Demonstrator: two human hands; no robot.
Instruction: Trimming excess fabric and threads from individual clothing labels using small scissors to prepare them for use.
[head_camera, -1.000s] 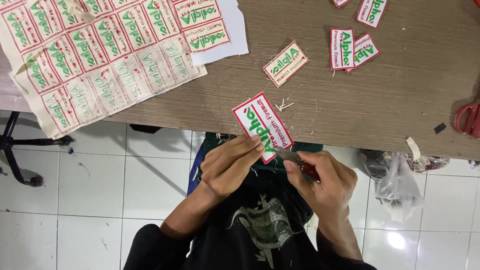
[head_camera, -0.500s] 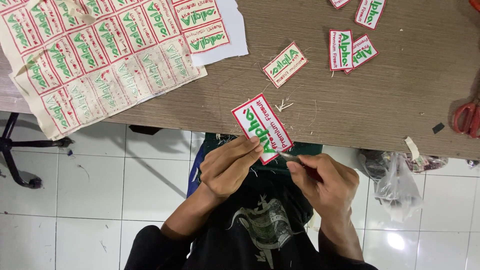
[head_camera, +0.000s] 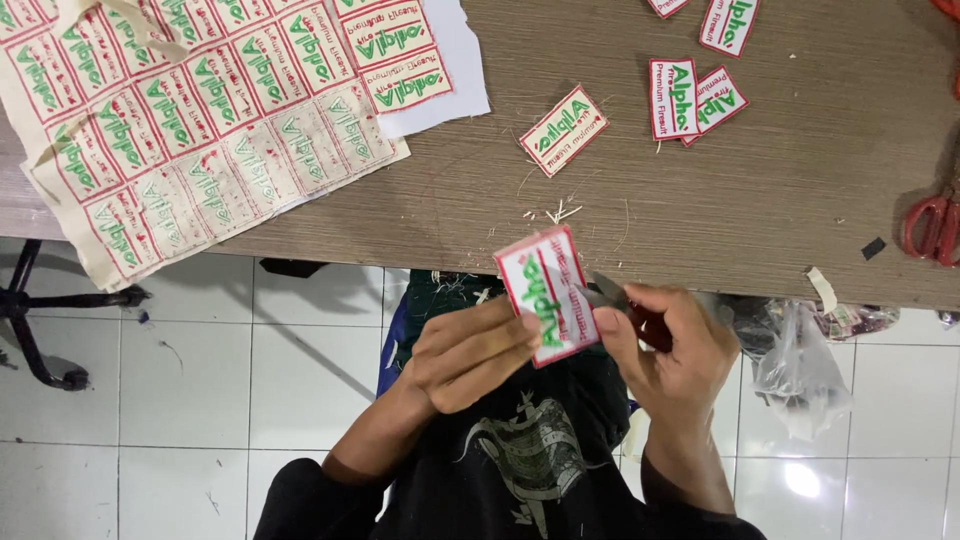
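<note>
Patch (head_camera: 546, 292), white with red border and green lettering, held over the table edge (head_camera: 700, 270), above the person's lap. Left hand (head_camera: 470, 352) pinches its lower edge, fingers clamped on it. Right hand (head_camera: 672, 345) closed around small snips (head_camera: 612, 295), blades touching the patch's right side. Loose cut patches (head_camera: 565, 130) lie on the table further up, two more (head_camera: 692, 98) near them. Uncut sheet of patches (head_camera: 200, 130) at the left. Red scissors (head_camera: 930, 225) at the right edge. Plastic bag (head_camera: 800, 365) hangs just beside the right hand.

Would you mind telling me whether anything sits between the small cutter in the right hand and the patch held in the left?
Nothing visible does: the cutter in the right hand already meets the patch held by the left hand.
</note>
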